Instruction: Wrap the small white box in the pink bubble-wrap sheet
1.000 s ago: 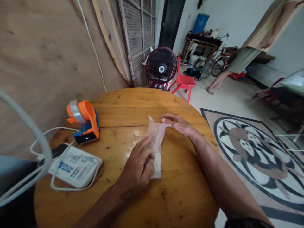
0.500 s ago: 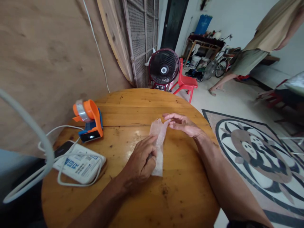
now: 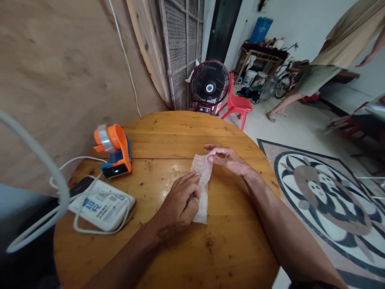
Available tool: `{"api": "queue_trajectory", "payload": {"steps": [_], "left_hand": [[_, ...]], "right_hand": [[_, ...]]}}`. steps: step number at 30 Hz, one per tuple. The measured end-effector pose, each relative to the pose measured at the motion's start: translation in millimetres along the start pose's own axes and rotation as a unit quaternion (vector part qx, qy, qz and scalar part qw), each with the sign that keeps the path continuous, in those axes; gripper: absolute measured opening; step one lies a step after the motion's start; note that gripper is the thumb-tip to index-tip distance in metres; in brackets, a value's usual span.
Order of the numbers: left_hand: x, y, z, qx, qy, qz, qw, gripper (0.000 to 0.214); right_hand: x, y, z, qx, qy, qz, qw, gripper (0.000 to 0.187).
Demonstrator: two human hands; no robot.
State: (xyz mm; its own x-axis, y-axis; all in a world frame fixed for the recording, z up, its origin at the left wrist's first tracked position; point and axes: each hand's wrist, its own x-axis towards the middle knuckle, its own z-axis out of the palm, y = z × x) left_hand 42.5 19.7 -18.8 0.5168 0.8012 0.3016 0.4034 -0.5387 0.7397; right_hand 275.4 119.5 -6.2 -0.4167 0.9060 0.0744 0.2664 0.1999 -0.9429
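- The bubble wrap (image 3: 203, 188) mid-tabletop is showing a translucent milky pink, dotted with small bubbles.
- The tabletop (image 3: 168, 132) is gleaming honey-brown, with wood grain and dark specks.
- The tape dispenser (image 3: 116, 154) near the left edge is showing orange, blue and black.
- The packet (image 3: 100, 205) beside it is showing white with blue print.

Even daylight, soft shadows; glare on table (image 3: 168, 168); wide-angle bending at edges; blurred cable (image 3: 36, 160) in near foreground.
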Motion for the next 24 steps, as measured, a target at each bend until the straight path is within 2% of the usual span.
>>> {"api": "queue_trajectory", "payload": {"steps": [6, 10, 13, 16, 20, 24], "left_hand": [[0.4, 2.0, -0.7, 0.001, 0.007, 0.002, 1.000, 0.014], [-0.4, 2.6, -1.3, 0.022, 0.010, 0.006, 1.000, 0.012], [-0.6, 1.9, -1.5, 0.022, -0.005, 0.009, 1.000, 0.014], [-0.4, 1.0, -1.3, 0.014, -0.008, 0.008, 1.000, 0.014], [-0.4, 0.6, -0.9, 0.011, -0.006, 0.010, 1.000, 0.014], [-0.4, 1.9, -1.1, 0.010, -0.008, 0.004, 1.000, 0.013]], "right_hand": [[13.6, 17.5, 17.7, -0.098, 0.052, -0.056, 0.992, 0.020], [16.6, 22.5, 24.4, -0.192, 0.079, -0.062, 0.976, 0.014], [14.9, 19.1, 22.3, -0.226, 0.120, -0.063, 0.965, 0.023], [9.9, 10.7, 12.3, -0.231, 0.152, -0.010, 0.961, 0.043], [3.4, 0.4, 1.5, -0.244, 0.125, 0.097, 0.957, 0.054], [5.9, 4.7, 9.7, -0.203, 0.094, 0.103, 0.969, 0.052]]}}
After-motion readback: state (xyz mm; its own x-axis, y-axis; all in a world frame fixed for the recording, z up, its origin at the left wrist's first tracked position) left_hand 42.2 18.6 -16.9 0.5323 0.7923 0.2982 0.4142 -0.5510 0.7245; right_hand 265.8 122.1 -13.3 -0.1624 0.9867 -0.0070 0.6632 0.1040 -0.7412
